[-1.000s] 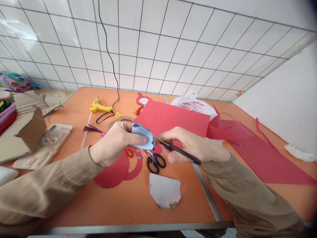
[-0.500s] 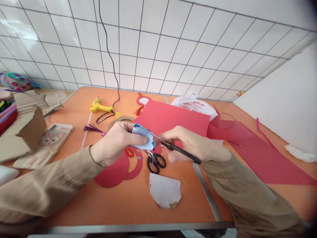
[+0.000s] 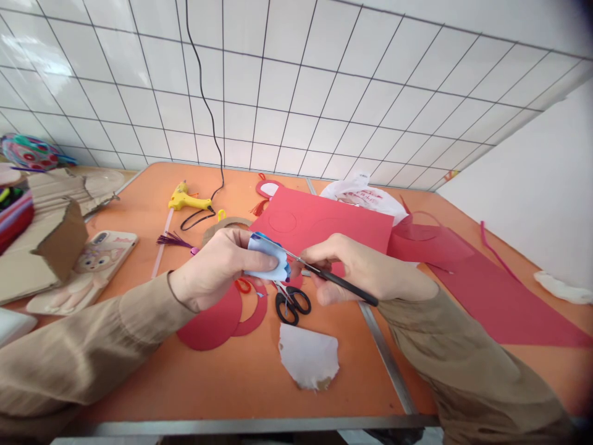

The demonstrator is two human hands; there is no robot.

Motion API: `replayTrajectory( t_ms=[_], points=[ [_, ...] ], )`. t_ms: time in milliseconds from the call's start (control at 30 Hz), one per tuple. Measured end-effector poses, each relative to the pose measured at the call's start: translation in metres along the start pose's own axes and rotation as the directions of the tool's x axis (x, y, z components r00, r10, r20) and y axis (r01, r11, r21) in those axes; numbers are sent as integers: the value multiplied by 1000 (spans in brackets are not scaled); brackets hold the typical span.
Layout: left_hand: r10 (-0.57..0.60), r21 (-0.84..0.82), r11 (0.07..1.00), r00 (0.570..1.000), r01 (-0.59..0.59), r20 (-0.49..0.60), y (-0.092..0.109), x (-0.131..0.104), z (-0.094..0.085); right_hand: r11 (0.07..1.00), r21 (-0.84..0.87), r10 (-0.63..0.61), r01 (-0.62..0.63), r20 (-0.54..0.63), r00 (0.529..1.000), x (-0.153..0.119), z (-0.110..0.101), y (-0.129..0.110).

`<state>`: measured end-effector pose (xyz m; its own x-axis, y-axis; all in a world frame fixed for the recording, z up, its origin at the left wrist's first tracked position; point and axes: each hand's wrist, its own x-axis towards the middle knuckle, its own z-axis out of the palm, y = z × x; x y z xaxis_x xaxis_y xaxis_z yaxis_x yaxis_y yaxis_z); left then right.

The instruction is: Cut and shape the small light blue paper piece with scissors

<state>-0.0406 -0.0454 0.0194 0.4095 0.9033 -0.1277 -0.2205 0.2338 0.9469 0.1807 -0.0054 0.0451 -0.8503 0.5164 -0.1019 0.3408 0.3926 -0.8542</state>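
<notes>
My left hand (image 3: 222, 262) pinches a folded light-blue piece (image 3: 265, 258), with the thumb flat on its front. Dark blue shows along its top and scalloped right edge; I cannot tell whether it is paper or cloth. My right hand (image 3: 347, 267) is closed round a slim black-handled tool (image 3: 349, 288). The tool's narrow metal end reaches the blue piece's upper right edge; its exact kind is unclear. Below the hands lies a pair of black-handled scissors (image 3: 293, 303), blade tips hidden by the blue piece. Nearer me is a torn white scrap (image 3: 309, 356).
Red discs and rings (image 3: 210, 324) lie by my left wrist. Behind my hands are a red sheet (image 3: 333, 216) and a white plastic bag (image 3: 365, 196). A yellow glue gun (image 3: 189, 199), a phone (image 3: 88, 269) and a cardboard box (image 3: 55, 247) are leftward.
Both hands keep nearly the same pose. The tool's metal end has shifted very slightly along the upper edge of the blue piece.
</notes>
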Motion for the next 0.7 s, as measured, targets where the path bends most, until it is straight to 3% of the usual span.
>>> replayTrajectory(
  t_ms=[433, 700],
  points=[
    [-58, -47, 997, 996, 62, 70, 1, 0, -2, 1000, -19, 25, -24, 29, 999, -2, 0, 0],
    [-124, 28, 992, 991, 123, 57, 2, -1, -7, 997, -58, 63, -60, 45, 997, -3, -2, -2]
  ],
)
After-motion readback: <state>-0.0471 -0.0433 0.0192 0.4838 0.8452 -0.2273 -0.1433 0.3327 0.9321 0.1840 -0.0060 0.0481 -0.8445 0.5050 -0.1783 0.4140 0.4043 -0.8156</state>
